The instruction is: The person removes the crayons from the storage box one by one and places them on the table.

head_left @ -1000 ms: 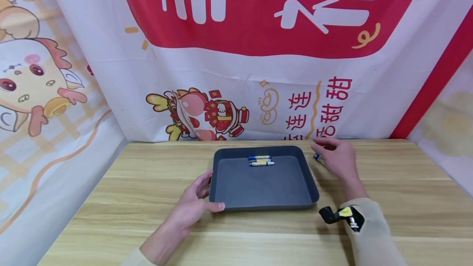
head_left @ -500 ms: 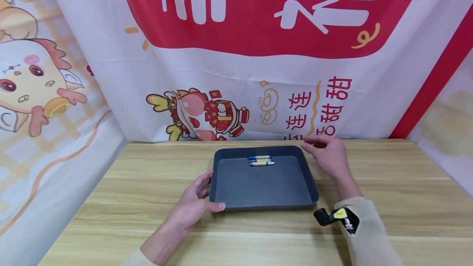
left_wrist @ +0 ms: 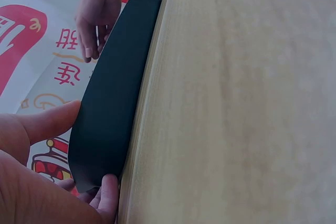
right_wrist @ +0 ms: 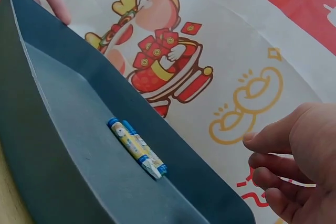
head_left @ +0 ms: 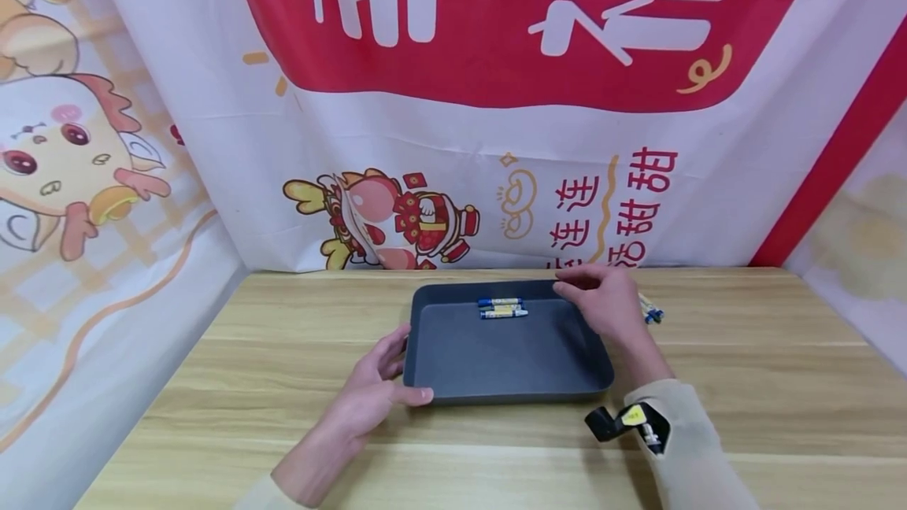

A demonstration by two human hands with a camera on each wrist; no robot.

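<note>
A shallow dark grey baking tray (head_left: pixel 506 360) lies on the wooden table. Several blue-and-yellow crayons (head_left: pixel 503 312) lie side by side near its back wall. My left hand (head_left: pixel 368 392) grips the tray's left side, thumb on the front left corner, as the left wrist view also shows. Over the tray's back right corner hovers my right hand (head_left: pixel 598 301), its fingers bent. In the right wrist view my right hand (right_wrist: pixel 294 166) has thumb and fingertips close together, and whether something is held among them cannot be made out.
More crayons (head_left: pixel 650 310) lie on the table to the right of the tray, partly behind the right wrist. A printed red-and-white cloth (head_left: pixel 496 132) hangs along the table's back edge. Bare wood (head_left: pixel 765 368) extends to the right.
My right hand has moved left, from beside the tray to above its back right corner, uncovering the crayons on the table. The left hand and the tray stay in place.
</note>
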